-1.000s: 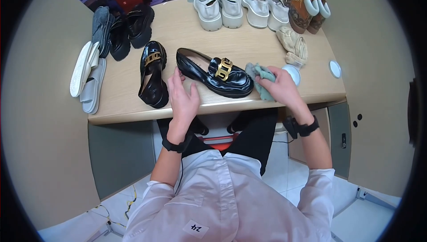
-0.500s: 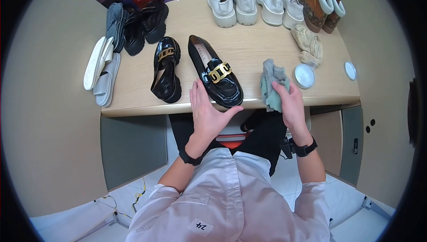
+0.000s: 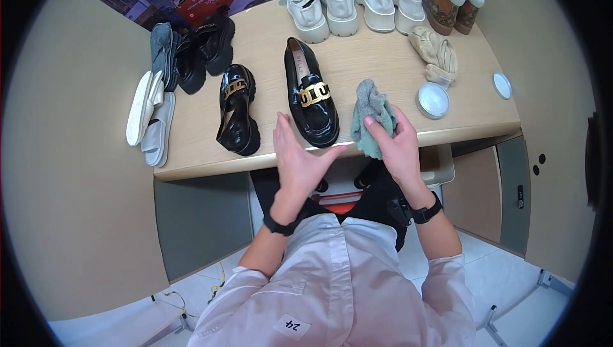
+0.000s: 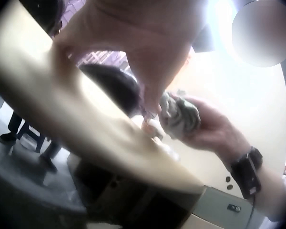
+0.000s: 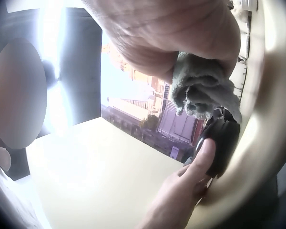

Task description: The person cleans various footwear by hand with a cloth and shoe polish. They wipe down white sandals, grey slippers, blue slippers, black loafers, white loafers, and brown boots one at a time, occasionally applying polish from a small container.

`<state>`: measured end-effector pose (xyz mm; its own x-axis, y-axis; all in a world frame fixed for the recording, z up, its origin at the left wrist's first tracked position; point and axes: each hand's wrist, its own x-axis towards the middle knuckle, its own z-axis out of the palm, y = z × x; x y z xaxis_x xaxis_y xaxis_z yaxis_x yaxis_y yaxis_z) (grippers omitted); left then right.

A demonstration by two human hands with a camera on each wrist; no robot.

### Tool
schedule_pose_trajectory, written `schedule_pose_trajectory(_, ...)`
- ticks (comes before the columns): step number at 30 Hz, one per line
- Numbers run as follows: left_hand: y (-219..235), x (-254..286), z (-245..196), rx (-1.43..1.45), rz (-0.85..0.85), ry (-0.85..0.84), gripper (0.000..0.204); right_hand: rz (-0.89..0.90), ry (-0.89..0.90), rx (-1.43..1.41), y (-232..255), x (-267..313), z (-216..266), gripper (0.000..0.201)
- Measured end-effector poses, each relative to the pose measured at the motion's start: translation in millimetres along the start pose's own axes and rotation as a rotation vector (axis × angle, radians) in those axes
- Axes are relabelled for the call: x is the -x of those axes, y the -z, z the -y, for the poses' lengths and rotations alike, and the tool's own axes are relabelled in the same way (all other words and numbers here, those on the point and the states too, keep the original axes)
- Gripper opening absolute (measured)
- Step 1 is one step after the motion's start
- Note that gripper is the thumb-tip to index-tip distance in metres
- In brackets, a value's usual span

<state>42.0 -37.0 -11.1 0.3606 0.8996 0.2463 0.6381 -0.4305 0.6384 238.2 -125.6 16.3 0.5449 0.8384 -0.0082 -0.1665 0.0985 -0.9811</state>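
From where I stand, the person seems to be in the middle of wiping a black patent loafer (image 3: 317,116), which stands upright on the tabletop (image 3: 267,40), near its front edge, with the toe toward the person and the gold chain ornament (image 3: 315,94) on top. The right hand (image 3: 402,150) has its thumb and fingers clamped on a grey-green cloth (image 3: 373,109), held beside the toe and apart from it. The left hand (image 3: 297,160) has its thumb and fingers spread apart around the near end of the loafer; whether they touch it, I cannot tell. I judge this to be a pause between two wipes. The next move would call for the left hand to steady the shoe, while the right one brings a clean fold of cloth to the glossy leather, with light pressure.
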Motion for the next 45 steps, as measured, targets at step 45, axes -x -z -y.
schedule_pose_trajectory(45,13,-17,29,0.013,-0.055,-0.065,0.118,0.182,0.583,0.619,-39,-40,-26,0.035)
